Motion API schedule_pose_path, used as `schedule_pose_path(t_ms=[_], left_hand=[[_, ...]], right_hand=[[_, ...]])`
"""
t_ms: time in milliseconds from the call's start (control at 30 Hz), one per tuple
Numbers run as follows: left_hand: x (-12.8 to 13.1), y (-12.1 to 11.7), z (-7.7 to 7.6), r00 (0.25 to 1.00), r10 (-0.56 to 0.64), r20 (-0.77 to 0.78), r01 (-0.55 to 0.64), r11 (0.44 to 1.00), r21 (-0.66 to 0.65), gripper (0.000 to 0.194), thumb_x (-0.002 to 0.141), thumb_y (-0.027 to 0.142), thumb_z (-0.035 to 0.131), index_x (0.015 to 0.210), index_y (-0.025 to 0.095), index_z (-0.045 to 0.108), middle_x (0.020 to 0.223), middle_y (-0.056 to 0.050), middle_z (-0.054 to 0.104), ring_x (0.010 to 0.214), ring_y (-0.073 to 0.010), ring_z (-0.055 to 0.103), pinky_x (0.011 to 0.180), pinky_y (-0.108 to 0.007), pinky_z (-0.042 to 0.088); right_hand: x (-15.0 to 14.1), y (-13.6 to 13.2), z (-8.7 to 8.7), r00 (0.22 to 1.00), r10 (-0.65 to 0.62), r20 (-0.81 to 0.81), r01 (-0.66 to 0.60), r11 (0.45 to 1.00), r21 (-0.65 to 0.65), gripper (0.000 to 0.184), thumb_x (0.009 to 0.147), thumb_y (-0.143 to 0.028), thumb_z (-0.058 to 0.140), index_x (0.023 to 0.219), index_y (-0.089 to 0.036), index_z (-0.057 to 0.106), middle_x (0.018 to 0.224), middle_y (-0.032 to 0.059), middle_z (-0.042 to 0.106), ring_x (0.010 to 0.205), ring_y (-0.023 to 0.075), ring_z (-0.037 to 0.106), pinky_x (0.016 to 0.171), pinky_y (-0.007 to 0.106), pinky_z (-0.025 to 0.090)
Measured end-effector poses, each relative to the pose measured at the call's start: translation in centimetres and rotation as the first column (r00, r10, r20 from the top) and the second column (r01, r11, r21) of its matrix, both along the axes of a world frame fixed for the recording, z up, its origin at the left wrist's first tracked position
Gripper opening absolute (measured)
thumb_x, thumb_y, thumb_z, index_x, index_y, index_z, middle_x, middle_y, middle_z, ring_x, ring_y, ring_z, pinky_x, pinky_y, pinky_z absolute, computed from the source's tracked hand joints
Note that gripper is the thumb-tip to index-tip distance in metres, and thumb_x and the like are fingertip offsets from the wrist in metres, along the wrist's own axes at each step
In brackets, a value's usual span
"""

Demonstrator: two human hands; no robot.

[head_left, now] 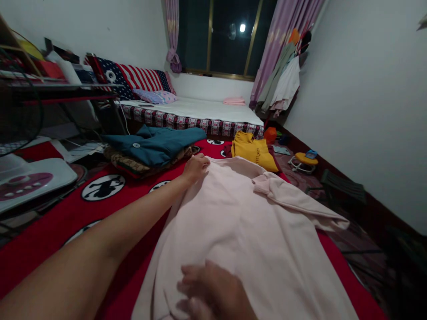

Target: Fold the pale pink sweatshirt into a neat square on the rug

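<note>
A pale pink shirt (247,231) lies spread flat on a red blanket (60,209) with black-and-white round patches. My left hand (195,168) reaches far out and pinches the shirt's far left edge near the shoulder. Close to me, my right hand (213,291) rests on the shirt's near part, fingers blurred and spread on the cloth. One sleeve (293,200) is folded across toward the right.
A folded teal garment (153,144) sits on a patterned pile at the far left. A yellow garment (253,151) lies beyond the shirt. A mattress (200,109) with pillows stands under the window. A white lid (30,178) lies at left; clothes hang at the curtain.
</note>
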State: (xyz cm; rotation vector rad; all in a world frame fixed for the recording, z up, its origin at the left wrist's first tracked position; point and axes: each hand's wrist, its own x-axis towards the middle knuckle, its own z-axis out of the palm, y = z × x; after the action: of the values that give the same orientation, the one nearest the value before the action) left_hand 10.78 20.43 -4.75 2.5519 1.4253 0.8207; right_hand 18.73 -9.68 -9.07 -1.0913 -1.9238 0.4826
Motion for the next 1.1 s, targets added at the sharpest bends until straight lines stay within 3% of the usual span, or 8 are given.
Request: schedule_pose_path(t_ms=[100,167,267,333,433,633,800,1100], left_hand=[[-1.3,-1.0,-0.8,0.952,-0.255,-0.171,0.256,0.967,-0.021,0.033,0.091,0.029,0.045,0.118,0.023,0.062,0.13,-0.006,0.056,0.12,-0.0196,0.052,0.102,-0.028,0.039],[-1.7,-0.9,-1.4,0.919,-0.288,-0.267,0.281,0.957,-0.067,0.045,0.093,0.035,0.041,0.135,0.021,0.049,0.148,-0.008,0.04,0.137,-0.0217,0.035,0.11,-0.034,0.031],[-1.8,-0.1,-2.3,0.918,-0.215,-0.333,0.173,0.973,-0.152,0.058,0.096,0.044,0.03,0.148,0.019,0.028,0.158,-0.008,0.018,0.146,-0.0227,0.015,0.115,-0.046,0.018],[-1.5,0.7,-2.7,0.934,-0.131,-0.332,0.07,0.979,-0.191,0.06,0.097,0.048,0.024,0.15,0.02,0.021,0.159,-0.007,0.013,0.146,-0.0224,0.013,0.116,-0.051,0.013],[-1.2,1.6,-3.1,0.947,-0.041,-0.32,-0.034,0.974,-0.224,0.059,0.097,0.046,0.016,0.152,0.022,0.017,0.159,-0.004,0.012,0.146,-0.0223,0.012,0.115,-0.054,0.011],[-0.7,0.5,-3.0,0.943,0.031,-0.332,-0.126,0.955,-0.269,0.058,0.097,0.042,0.016,0.152,0.024,0.016,0.159,-0.005,0.011,0.146,-0.0286,0.01,0.112,-0.062,0.012],[-1.9,-4.1,-3.0,0.923,0.04,-0.383,-0.141,0.961,-0.24,0.059,0.097,0.041,0.021,0.151,0.019,0.019,0.159,-0.011,0.011,0.146,-0.0299,0.01,0.113,-0.06,0.014],[-7.5,-16.9,-3.1,0.903,-0.073,-0.422,-0.027,0.974,-0.226,0.058,0.096,0.048,0.03,0.15,0.03,0.022,0.159,-0.011,0.01,0.146,-0.0318,0.005,0.112,-0.057,0.015]], right_hand=[[3.4,2.8,4.4,0.995,-0.081,0.058,0.09,0.979,-0.184,0.033,0.091,-0.036,0.046,0.119,-0.024,0.058,0.113,0.0076,0.068,0.101,0.0186,0.066,0.089,0.034,0.053],[5.2,5.7,5.2,0.965,-0.089,0.245,0.145,0.964,-0.222,0.042,0.09,-0.039,0.049,0.127,-0.021,0.055,0.133,0.0113,0.057,0.124,0.0231,0.052,0.105,0.043,0.041],[6.8,9.6,3.6,0.81,-0.13,0.572,0.281,0.942,-0.184,0.06,0.089,-0.046,0.05,0.142,-0.019,0.041,0.154,0.0146,0.029,0.143,0.0307,0.021,0.112,0.06,0.017],[7.4,10.9,2.0,0.723,-0.174,0.668,0.339,0.933,-0.124,0.064,0.092,-0.05,0.043,0.147,-0.021,0.032,0.158,0.0128,0.016,0.146,0.03,0.012,0.112,0.062,0.013],[7.9,11.3,0.7,0.672,-0.217,0.709,0.363,0.93,-0.059,0.063,0.095,-0.053,0.035,0.15,-0.025,0.025,0.159,0.0099,0.011,0.146,0.0266,0.009,0.112,0.059,0.015],[7.9,10.9,1.0,0.648,-0.216,0.73,0.363,0.931,-0.047,0.063,0.095,-0.055,0.032,0.15,-0.026,0.025,0.159,0.0082,0.014,0.146,0.0249,0.012,0.113,0.056,0.017],[8.0,11.1,0.9,0.642,-0.214,0.736,0.36,0.932,-0.043,0.062,0.095,-0.054,0.03,0.15,-0.025,0.025,0.159,0.0072,0.014,0.146,0.0243,0.01,0.113,0.055,0.016],[7.7,8.1,0.9,0.607,-0.21,0.766,0.368,0.929,-0.037,0.058,0.097,-0.044,0.031,0.15,-0.02,0.026,0.158,0.0124,0.015,0.146,0.0259,0.014,0.113,0.052,0.021]])
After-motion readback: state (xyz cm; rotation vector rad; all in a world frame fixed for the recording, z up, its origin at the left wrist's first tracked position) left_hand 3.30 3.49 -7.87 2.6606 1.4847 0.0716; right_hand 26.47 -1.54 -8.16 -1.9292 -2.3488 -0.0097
